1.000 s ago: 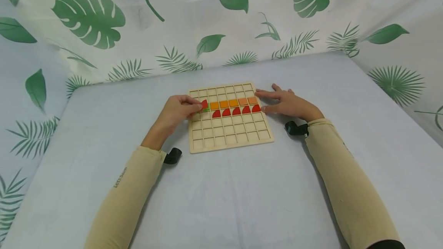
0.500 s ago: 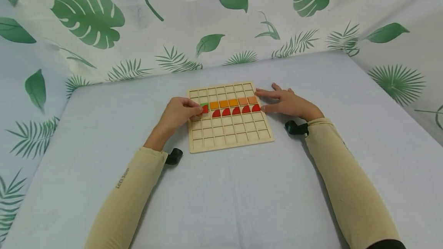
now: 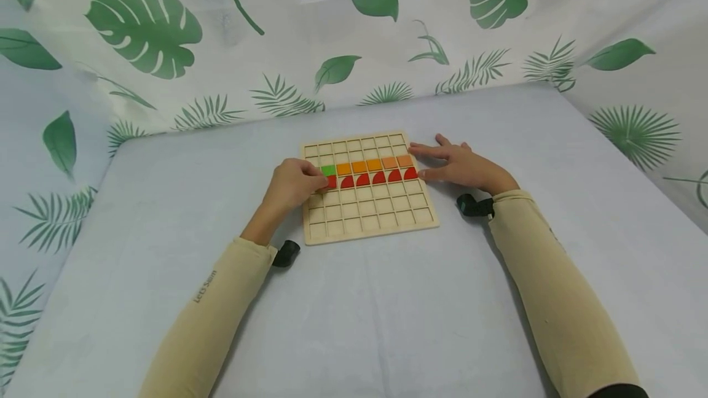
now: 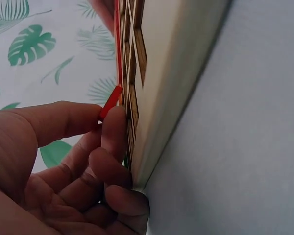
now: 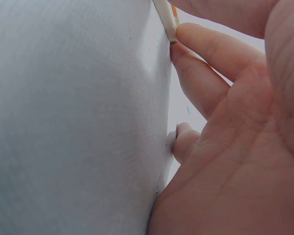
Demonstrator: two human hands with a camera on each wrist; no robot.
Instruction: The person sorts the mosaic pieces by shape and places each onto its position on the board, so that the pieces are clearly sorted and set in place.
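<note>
A pale wooden grid board (image 3: 370, 239) lies on the table. At its left side my left hand (image 3: 293, 184) pinches a red tile (image 4: 110, 103) between thumb and fingertips. The tile slants against the board's face in the left wrist view, one edge right at the grid. In the head view it sits just below a green tile (image 3: 329, 170), at the left end of a row of red quarter-circle tiles (image 3: 362, 180). Orange tiles (image 3: 359, 167) fill the row above. My right hand (image 3: 461, 165) rests with spread, extended fingers at the board's right edge (image 5: 168, 24).
White cloth (image 3: 354, 318) covers the table. A leaf-printed sheet (image 3: 298, 29) hangs behind and at the sides. Black wrist cameras (image 3: 286, 253) sit on both wrists.
My left hand has lowered the red tile from over the green tile to the cell below it, uncovering the green one. The right hand stays at the board's edge.
</note>
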